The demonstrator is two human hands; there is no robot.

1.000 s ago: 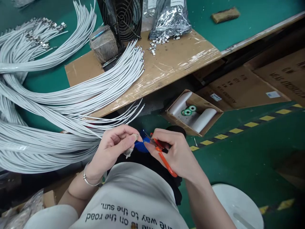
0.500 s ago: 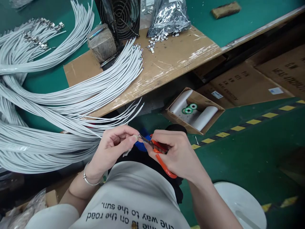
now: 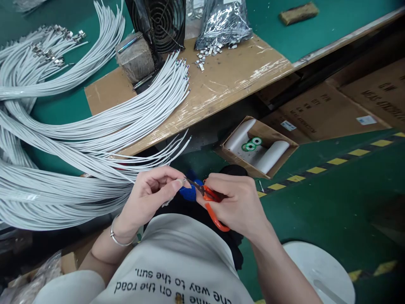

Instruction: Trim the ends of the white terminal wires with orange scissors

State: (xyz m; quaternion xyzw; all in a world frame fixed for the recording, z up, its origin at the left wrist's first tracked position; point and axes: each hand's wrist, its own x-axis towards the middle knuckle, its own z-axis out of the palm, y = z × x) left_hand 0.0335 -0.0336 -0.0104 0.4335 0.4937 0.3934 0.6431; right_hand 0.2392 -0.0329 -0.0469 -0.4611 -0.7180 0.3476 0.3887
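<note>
My left hand is closed in a pinch at the tip of a white cable; the held end is mostly hidden by the fingers. Orange-handled scissors are in my right hand, their dark blades pointing left and touching or nearly touching the left fingertips. Long white cables fan over the table from the left, and a few loose ends hang past its edge just above my left hand.
Cardboard covers part of the green table. On it are a black fan, a taped block and a bag of metal parts. An open box stands beyond the table edge, a white round stool at lower right.
My right hand has shifted slightly right and turned a little with the scissors, whose lower handle loop has moved slightly up and left. My left hand has stayed nearly still.
</note>
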